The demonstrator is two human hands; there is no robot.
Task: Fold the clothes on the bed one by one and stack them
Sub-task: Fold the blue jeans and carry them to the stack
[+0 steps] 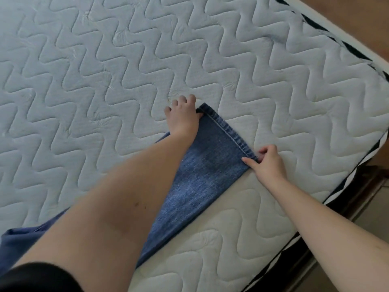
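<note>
A pair of blue jeans [210,165] lies stretched across the bare quilted mattress [105,70] of the bed, running from the lower left of the frame up to the centre, where the stitched hem [228,131] of a leg ends. The left hand [183,116] holds the hem's upper corner, thumb tucked against the denim and fingers curled down onto the mattress. The right hand [266,161] pinches the hem's lower corner, right of centre, between thumb and bent fingers. The two hands are apart, one at each end of the hem. A black sleeve [37,277] shows at the lower left. Brown floor [347,13] lies beyond the mattress edge at the upper right.
</note>
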